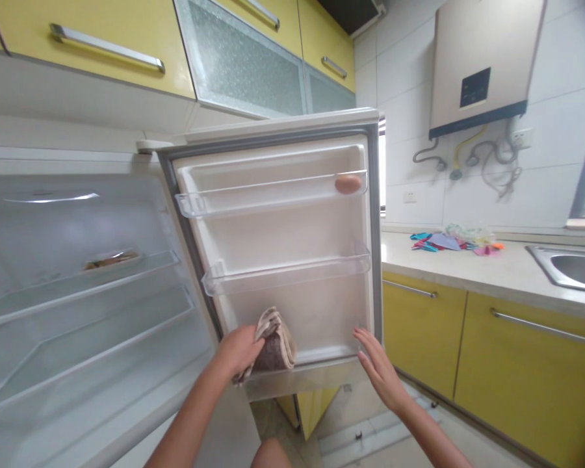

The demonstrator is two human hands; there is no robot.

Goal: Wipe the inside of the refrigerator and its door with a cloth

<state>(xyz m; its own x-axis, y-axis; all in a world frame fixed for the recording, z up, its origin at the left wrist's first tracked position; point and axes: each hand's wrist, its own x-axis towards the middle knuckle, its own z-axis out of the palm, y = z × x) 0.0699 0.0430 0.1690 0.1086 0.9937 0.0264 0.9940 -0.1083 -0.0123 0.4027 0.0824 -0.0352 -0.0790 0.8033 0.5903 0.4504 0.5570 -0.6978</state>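
My left hand (240, 351) is closed around a folded brown and beige striped cloth (275, 341), at the lower left of the open fridge door (292, 234). The cloth reaches down to the clear bottom door shelf (302, 379). At the lower right edge of the door is my right hand (377, 370), fingers stretched out with nothing in them. Whether its fingertips touch the door I cannot tell. Above the hands, a clear middle shelf (287, 274) and a clear top shelf (273, 195) span the door. A brown egg (348, 184) lies at the right end of the top one.
The fridge interior (78, 221) opens on the left, with a wrapped food tray (112, 260) on a glass shelf. Colourful cloths or bags (448, 242) lie on the right counter (419, 263) beside a sink (580, 266). Yellow cabinets (419, 325) stand below; a water heater (485, 65) hangs above.
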